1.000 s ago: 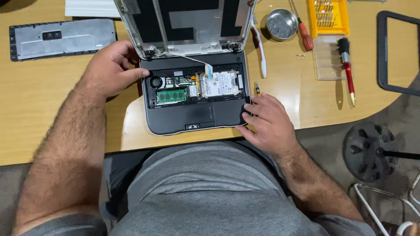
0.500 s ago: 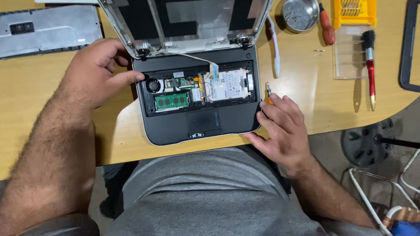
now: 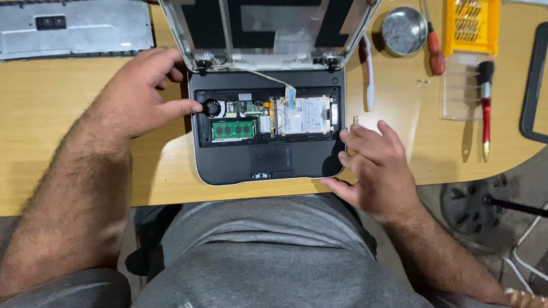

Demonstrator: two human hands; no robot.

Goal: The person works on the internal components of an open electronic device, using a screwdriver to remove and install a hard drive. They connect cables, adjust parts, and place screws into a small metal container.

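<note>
Nearest the body, the right hand rests with fingers loosely spread against the right front corner of the opened laptop, seemingly steadying it at the edge of the wooden desk; it grips nothing. The left hand braces the left side, thumb pressed by the small round fan, other fingers curled near the hinge. Inside the base lie a green memory stick and a silver drive. Farther off, within reach, sit a removed keyboard panel, a metal bowl, a red-handled screwdriver and a yellow bit case
</note>
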